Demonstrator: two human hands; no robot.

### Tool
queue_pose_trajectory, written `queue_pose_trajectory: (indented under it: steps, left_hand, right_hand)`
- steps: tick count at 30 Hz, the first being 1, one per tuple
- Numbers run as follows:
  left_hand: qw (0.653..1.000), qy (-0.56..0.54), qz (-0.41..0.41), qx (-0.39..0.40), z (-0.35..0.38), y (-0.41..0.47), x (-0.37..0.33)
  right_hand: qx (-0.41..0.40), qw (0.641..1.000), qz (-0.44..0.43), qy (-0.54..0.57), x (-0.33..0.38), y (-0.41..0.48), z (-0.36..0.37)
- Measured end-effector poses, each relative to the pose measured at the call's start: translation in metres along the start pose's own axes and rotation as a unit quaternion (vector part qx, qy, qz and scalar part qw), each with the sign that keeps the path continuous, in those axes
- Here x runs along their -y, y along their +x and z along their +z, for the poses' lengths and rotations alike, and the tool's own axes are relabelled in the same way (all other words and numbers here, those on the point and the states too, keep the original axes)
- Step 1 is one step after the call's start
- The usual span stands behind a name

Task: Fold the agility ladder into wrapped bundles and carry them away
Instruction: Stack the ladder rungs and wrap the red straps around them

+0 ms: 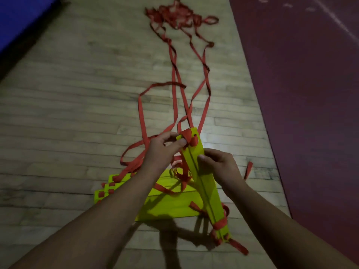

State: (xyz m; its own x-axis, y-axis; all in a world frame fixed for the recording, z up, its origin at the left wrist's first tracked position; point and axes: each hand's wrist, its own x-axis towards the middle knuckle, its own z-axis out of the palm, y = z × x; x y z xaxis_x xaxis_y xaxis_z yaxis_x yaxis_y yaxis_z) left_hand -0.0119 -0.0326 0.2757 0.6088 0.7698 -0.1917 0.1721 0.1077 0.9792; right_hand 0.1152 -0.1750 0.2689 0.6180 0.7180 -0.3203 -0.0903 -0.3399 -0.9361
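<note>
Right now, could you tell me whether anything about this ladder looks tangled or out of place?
Yes: the red straps sprawl crossed and looped over the floor, bunching into a tangled heap at the far end. Only the held rungs, gripped by the right hand, look aligned.

Yellow-green rungs [174,202], red straps [175,68], maroon mat [301,74].

Agility ladder: flat yellow-green rungs joined by red webbing straps.

A pair of rungs [202,177] is held edge to edge, raised and tilted, with the long axis running from 12 to 5 o'clock. Red strap is wrapped across its near end. A strap loop at its far end is pinched by the left hand [165,146], and the pair is gripped mid-length by the right hand [219,166].

A fanned stack of rungs [169,206] lies flat at 8 o'clock of the pair.

Loose straps [174,61] are trailed toward 12 o'clock into a tangled heap [174,15].
</note>
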Motion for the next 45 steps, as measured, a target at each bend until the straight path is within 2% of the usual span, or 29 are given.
queue_pose_trajectory:
  steps: [4,11,14,19,22,24,27,32,35,39,43,45]
  left_hand:
    - [0.997,0.022,0.069,0.017,-0.004,-0.041,-0.071]
    - [0.983,0.033,0.181,-0.020,-0.026,-0.108,-0.154]
    - [0.978,0.052,0.203,-0.021,-0.038,-0.135,-0.171]
    - [0.981,0.028,0.192,-0.004,-0.055,-0.170,-0.162]
    - [0.985,0.034,0.169,0.009,-0.061,-0.180,-0.140]
    - [0.986,0.067,0.154,0.018,-0.061,-0.181,-0.124]
    - [0.979,0.138,0.122,0.081,-0.053,-0.177,-0.105]
    - [0.937,0.288,0.104,0.170,-0.042,-0.174,-0.078]
    - [0.920,0.318,0.115,0.200,-0.044,-0.175,-0.070]
    - [0.928,0.280,0.120,0.215,-0.054,-0.166,-0.072]
    - [0.896,0.332,0.142,0.258,-0.056,-0.159,-0.075]
    - [0.899,0.329,0.150,0.249,-0.055,-0.158,-0.073]
  right_hand:
    - [-0.030,0.998,-0.028,0.051,0.048,-0.046,-0.002]
    - [-0.103,0.987,-0.114,0.042,0.113,-0.117,0.006]
    - [-0.112,0.984,-0.134,0.020,0.130,-0.142,0.013]
    - [-0.045,0.984,-0.170,-0.040,0.138,-0.179,0.026]
    - [-0.038,0.980,-0.172,-0.094,0.126,-0.193,0.034]
    - [-0.026,0.980,-0.168,-0.105,0.114,-0.197,0.038]
    - [-0.027,0.972,-0.167,-0.161,0.092,-0.194,0.033]
    - [-0.016,0.963,-0.123,-0.239,0.043,-0.197,0.016]
    - [0.002,0.970,-0.107,-0.218,0.040,-0.194,0.016]
    - [-0.001,0.976,-0.120,-0.181,0.050,-0.185,0.019]
    - [0.004,0.974,-0.110,-0.200,0.046,-0.186,0.023]
    - [0.008,0.977,-0.099,-0.188,0.048,-0.185,0.021]
